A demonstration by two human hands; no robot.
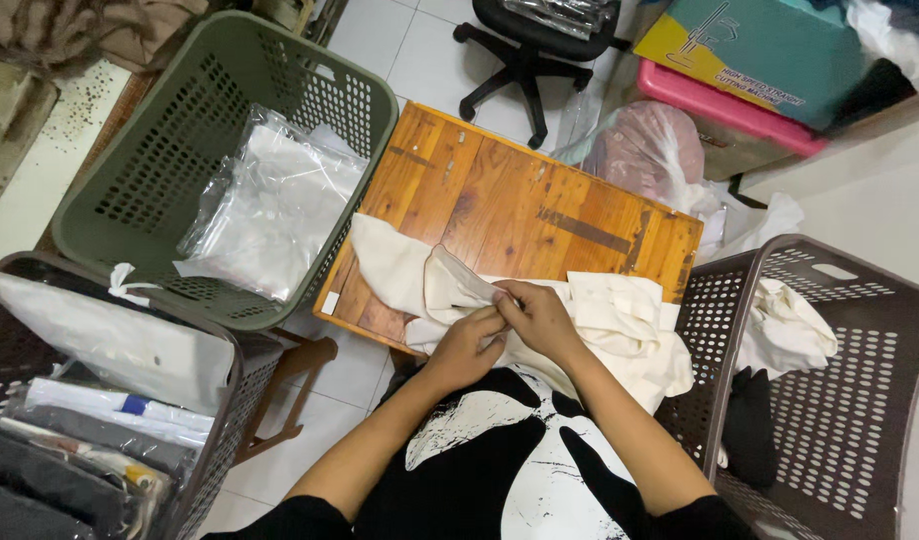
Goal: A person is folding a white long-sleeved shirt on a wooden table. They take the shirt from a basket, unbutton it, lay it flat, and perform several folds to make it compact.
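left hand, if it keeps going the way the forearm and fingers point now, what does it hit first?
The left hand points up and right, into the cream cloth it already pinches, close against the right hand. Straight on, it would probably meet that cloth and the right hand's fingers first, then the wooden board. Depth is unclear.

The cream cloth (620, 320) hides both hands' fingertips; baskets run off-frame.

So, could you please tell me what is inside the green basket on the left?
The green basket holds clear plastic bags with white folded fabric inside, piled against its right wall. The bare perforated bottom shows to the left of them. Whatever lies beneath the bags is covered.
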